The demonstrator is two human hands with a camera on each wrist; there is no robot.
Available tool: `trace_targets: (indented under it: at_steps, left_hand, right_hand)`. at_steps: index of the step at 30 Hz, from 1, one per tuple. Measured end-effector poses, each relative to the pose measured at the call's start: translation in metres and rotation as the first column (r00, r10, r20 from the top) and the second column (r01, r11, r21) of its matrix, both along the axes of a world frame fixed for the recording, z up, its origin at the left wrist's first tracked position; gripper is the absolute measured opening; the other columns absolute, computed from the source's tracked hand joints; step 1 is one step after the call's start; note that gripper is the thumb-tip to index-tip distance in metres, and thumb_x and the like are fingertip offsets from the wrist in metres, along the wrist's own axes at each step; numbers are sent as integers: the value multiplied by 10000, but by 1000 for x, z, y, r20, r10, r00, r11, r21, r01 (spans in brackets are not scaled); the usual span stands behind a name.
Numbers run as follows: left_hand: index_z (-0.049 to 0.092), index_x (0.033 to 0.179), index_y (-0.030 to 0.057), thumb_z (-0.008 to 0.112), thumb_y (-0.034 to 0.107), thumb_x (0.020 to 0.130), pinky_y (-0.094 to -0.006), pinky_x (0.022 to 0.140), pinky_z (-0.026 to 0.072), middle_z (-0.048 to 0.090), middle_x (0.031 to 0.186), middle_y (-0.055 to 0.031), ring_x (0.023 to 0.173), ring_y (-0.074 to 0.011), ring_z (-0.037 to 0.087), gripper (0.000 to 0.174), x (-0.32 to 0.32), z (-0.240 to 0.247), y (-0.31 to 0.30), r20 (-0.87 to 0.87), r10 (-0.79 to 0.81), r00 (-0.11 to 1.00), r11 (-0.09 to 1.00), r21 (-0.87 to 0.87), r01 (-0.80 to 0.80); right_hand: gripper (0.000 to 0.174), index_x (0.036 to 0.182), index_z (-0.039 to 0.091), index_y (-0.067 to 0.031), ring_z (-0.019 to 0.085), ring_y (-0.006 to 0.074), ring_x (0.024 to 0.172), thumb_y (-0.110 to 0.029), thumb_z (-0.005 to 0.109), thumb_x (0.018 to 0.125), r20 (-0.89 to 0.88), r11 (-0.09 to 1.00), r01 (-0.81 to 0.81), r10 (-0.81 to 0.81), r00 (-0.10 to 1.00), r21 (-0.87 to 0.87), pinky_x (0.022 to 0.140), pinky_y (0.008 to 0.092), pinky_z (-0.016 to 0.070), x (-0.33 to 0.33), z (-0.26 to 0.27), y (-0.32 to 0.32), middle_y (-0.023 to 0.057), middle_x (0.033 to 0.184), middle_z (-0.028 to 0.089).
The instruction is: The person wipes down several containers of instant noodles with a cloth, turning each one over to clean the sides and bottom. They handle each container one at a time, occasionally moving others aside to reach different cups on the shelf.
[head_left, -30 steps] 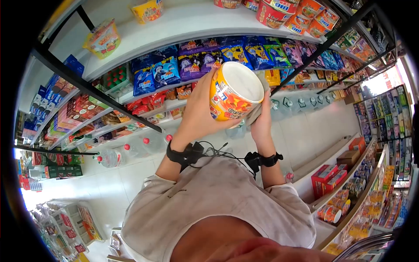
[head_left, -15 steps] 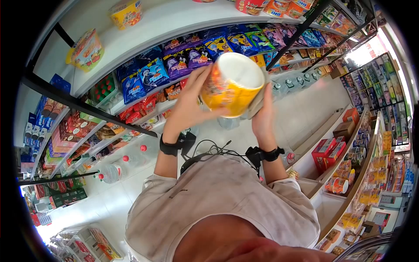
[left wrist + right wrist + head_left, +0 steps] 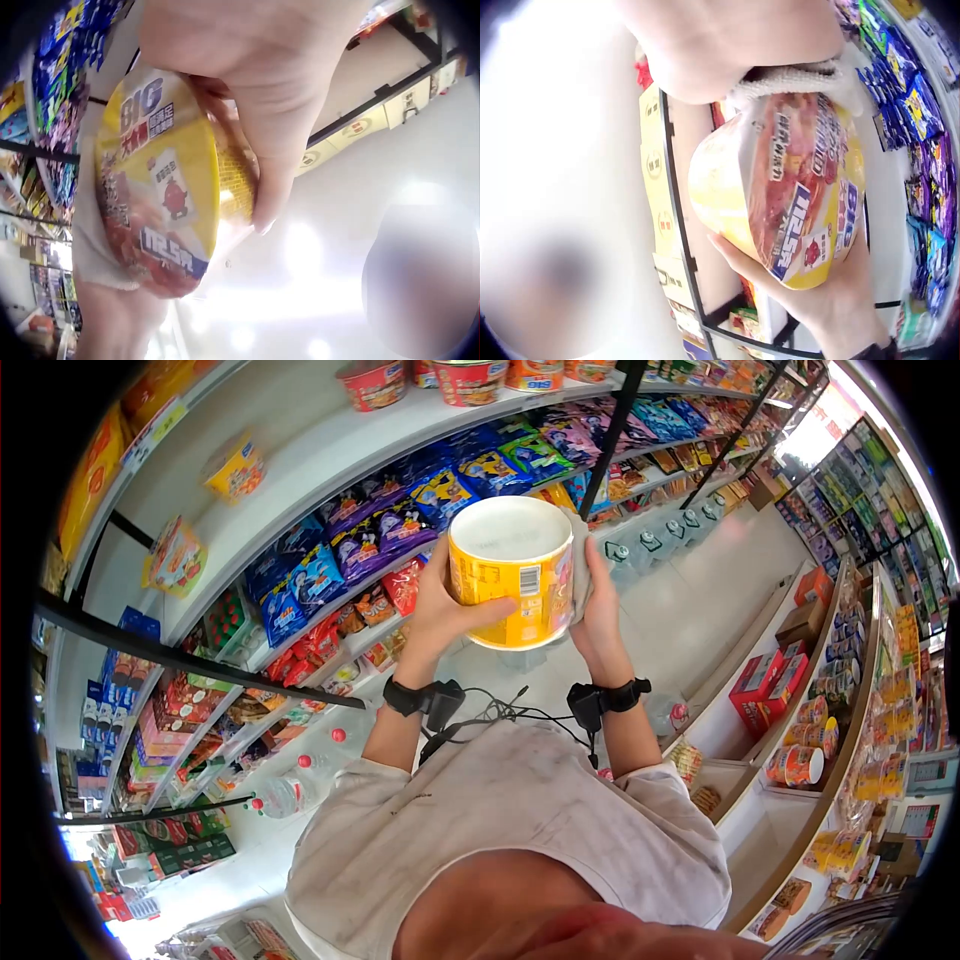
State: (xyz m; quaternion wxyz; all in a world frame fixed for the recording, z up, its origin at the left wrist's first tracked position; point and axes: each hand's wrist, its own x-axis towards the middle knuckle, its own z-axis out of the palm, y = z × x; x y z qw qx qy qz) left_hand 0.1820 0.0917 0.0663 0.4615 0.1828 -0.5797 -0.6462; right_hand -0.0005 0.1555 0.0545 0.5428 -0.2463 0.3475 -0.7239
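A yellow instant noodle tub [image 3: 512,585] is held up in front of the chest, its white base facing up and a barcode toward the head camera. My left hand [image 3: 435,615] grips it from the side, thumb across the front and fingers behind. On the opposite side, my right hand [image 3: 600,615] holds a pale grey cloth [image 3: 581,560] against the wall of the tub. In the left wrist view the printed lid [image 3: 161,180] shows beneath the left hand. The right wrist view has the cloth [image 3: 802,84] bunched under the right hand, along the tub's edge.
Snack bags [image 3: 375,540] fill a shelf behind the tub. More noodle tubs [image 3: 470,380] stand on the white shelf above. Water bottles [image 3: 640,550] line the floor. A black shelf post [image 3: 200,655] crosses at left, and a low display counter [image 3: 800,800] runs along the right.
The tub has turned in my left hand: its picture side faced the camera before, now the barcode side does. The right hand stays beside it with the cloth. The head view has swung round slightly.
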Motion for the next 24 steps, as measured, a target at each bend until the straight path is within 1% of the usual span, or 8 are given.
trace_targets:
  at_steps: [4,5,8,10,11,12,17,24]
  left_hand:
    - [403,1373,1,918,166,634,-348,1004,476,569,1286,-122,1181,-204,579,916,-59,-15,16,-83,130,988,989,-52,-135]
    - [392,1377,2,921,170,633,-351,1003,476,564,1290,-123,1184,-205,576,928,-74,-20,18,-105,171,980,982,-67,-179]
    - [336,1397,9,923,157,645,-368,1006,475,533,1306,-130,1191,-226,562,965,-111,-33,15,-157,338,928,909,-201,-365]
    - [325,1396,8,915,138,660,-372,1008,475,527,1303,-133,1185,-235,561,952,-132,-28,13,-173,489,855,817,-252,-518]
    - [303,1402,3,895,102,684,-372,996,486,523,1292,-135,1170,-242,569,936,-138,-18,13,-170,465,869,856,-166,-490]
    - [383,1349,-17,852,137,761,-351,973,485,546,1266,-149,1140,-225,574,767,-142,-11,12,-125,491,862,827,-244,-507]
    - [381,1383,-29,899,333,697,-351,965,498,559,1287,-145,1147,-223,588,933,-164,-30,17,-7,288,958,936,-208,-283]
    - [383,1416,-15,967,252,551,-378,1064,430,547,1364,-128,1247,-231,541,1078,-159,-35,-6,228,-219,949,971,-44,235]
  right_hand:
    - [609,1440,416,-28,519,260,1290,-482,336,1042,483,984,-104,164,860,-148,1078,383,421,-33,-6,4,125,1420,516]
    - [624,1458,396,-45,483,276,1325,-496,295,1039,472,992,0,60,880,-126,1111,407,383,-36,-8,2,120,1452,485]
    - [573,1497,352,-71,419,261,1378,-432,258,1063,473,963,9,125,872,-270,1153,414,323,-43,1,12,93,1522,408]
    - [552,1503,341,-82,391,241,1399,-417,272,1069,440,976,-21,116,890,-215,1162,405,305,-44,5,29,77,1535,389]
    - [549,1500,344,-80,390,238,1400,-416,281,1070,413,984,-33,104,905,-177,1161,402,305,-44,8,37,77,1535,387]
    - [547,1497,347,-79,389,235,1401,-416,290,1071,384,990,-43,93,919,-138,1160,398,306,-50,9,41,76,1536,386]
    - [606,1451,412,-62,495,243,1316,-496,387,1029,490,981,-71,153,858,-181,1124,398,358,-117,-7,35,91,1451,497]
    - [518,1365,514,-59,540,259,1256,-434,432,1017,527,972,-86,191,828,-218,1092,411,402,-158,-25,46,126,1384,555]
